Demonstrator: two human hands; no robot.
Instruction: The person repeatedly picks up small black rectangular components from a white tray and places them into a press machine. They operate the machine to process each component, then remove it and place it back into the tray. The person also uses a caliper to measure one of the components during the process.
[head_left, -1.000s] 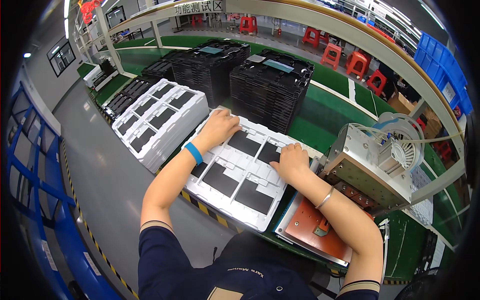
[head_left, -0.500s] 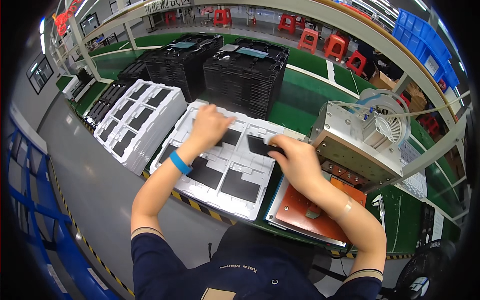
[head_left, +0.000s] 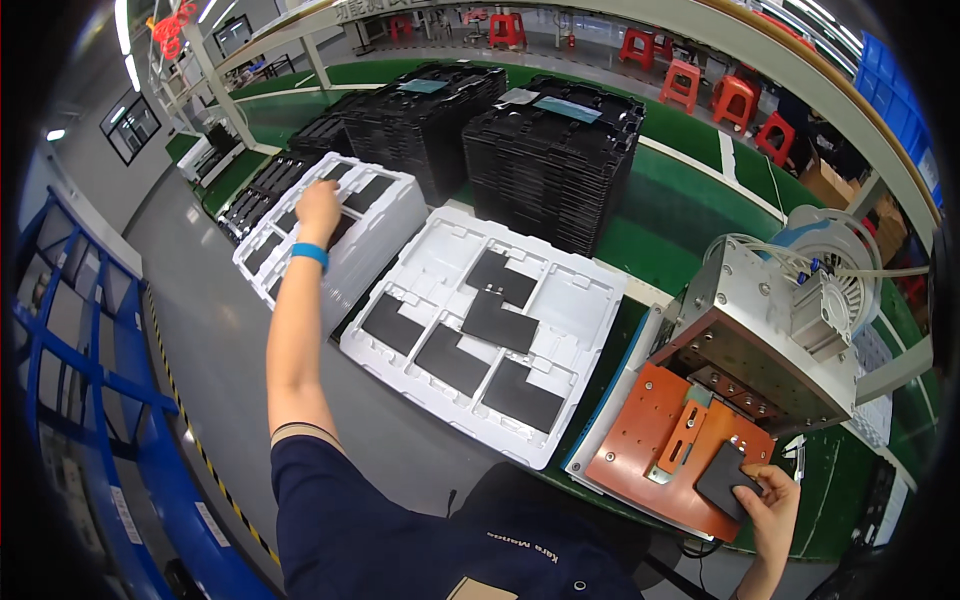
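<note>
While the right hand pinches a flat black piece between its thumb and fingers, the left hand is far away on the other side, at the top of a stack of white trays. The black piece is over the front right part of an orange plate, and I cannot tell if it touches the plate. The left hand has its fingers bent, and there are dark pieces in the tray under it, but I cannot tell if it is holding one. A blue band goes around the left wrist. Between the two hands, a big white tray lies on the green table. Four other black pieces lie in its pockets, and one more sits crooked near the middle, close to the piece behind it. Just behind the orange plate stands a silver machine with screws in it. Two tall stacks of black trays stand behind the white ones. Far at the back, there are red stools, and a blue bin is up high on the right.
</note>
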